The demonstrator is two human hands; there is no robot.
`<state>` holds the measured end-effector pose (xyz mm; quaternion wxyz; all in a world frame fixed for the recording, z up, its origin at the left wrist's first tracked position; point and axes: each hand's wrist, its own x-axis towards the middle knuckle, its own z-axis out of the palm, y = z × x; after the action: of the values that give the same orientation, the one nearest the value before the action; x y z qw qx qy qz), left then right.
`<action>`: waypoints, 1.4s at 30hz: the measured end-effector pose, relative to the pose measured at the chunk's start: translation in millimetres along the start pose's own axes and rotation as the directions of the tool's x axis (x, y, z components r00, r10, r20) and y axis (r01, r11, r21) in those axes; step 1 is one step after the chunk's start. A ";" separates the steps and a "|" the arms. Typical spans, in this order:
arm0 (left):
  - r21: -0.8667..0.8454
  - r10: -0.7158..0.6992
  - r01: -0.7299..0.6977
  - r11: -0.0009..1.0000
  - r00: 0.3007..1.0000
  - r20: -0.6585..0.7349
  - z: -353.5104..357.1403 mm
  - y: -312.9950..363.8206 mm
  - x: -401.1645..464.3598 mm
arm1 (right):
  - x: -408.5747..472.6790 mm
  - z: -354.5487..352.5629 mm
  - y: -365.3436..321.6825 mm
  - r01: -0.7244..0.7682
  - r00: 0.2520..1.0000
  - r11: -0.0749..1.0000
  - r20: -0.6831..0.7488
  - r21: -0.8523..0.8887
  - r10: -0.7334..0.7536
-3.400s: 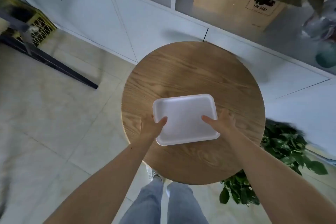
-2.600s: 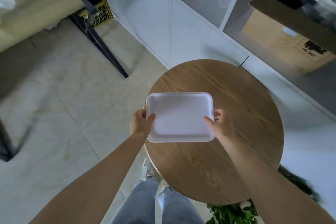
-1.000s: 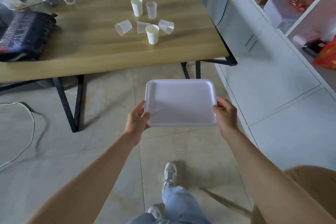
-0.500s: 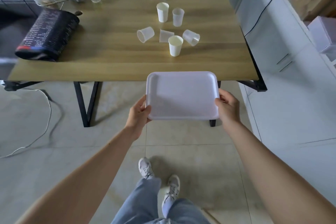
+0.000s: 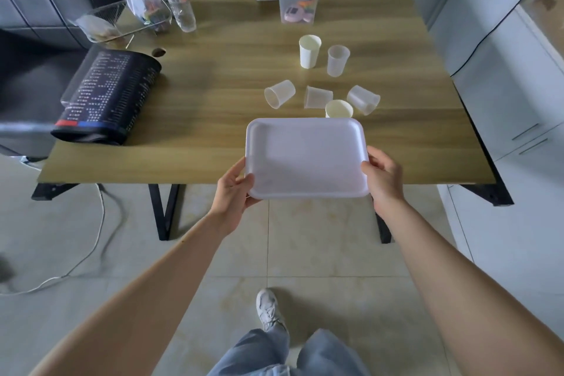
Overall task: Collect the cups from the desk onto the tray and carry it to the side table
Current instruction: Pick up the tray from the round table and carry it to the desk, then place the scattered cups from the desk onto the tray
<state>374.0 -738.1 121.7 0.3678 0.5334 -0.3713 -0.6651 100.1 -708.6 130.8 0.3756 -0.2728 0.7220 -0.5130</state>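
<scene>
Your left hand [image 5: 232, 192] and right hand [image 5: 381, 178] are clamped on the short ends of the white tray [image 5: 305, 159] — held level, long axis left-right, over the wooden desk [image 5: 213, 107]'s near edge. Six cups [image 5: 309, 51] lie just beyond it — three upright, three tipped. Pale tiled floor [image 5: 320, 238] below.

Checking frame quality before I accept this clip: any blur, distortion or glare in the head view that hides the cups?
Head view: soft, even light with no harsh glare; wide-angle bending curves the desk edges and cabinets; corners look slightly smeared. The white tray, held by left hand and right hand, covers the lower part of the nearest cup; the other cups stay sharp.
</scene>
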 end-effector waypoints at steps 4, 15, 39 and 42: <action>-0.016 0.004 -0.004 1.000 1.000 -0.015 -16.8 18.5 28.7 | 14.6 30.7 -10.3 -0.007 1.000 1.000 -0.016 0.002 0.007; -0.051 0.012 -0.016 0.999 0.998 -0.067 -41.6 51.9 105.2 | 82.6 95.0 -44.6 -0.002 0.998 0.999 0.059 -0.049 0.005; -0.082 0.046 -0.066 0.994 0.972 -0.231 -81.8 132.8 278.5 | 246.7 196.3 -72.8 0.212 0.923 0.916 0.378 -0.340 -0.073; -0.092 0.027 -0.051 0.994 0.967 -0.252 -93.4 135.6 296.2 | 251.6 200.6 -68.5 0.311 0.907 0.811 0.411 -0.496 -0.096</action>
<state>430.9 -1071.3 98.2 0.4503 0.5871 -0.2996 -0.6024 122.4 -1034.4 91.0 0.3506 -0.5371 0.7215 -0.2609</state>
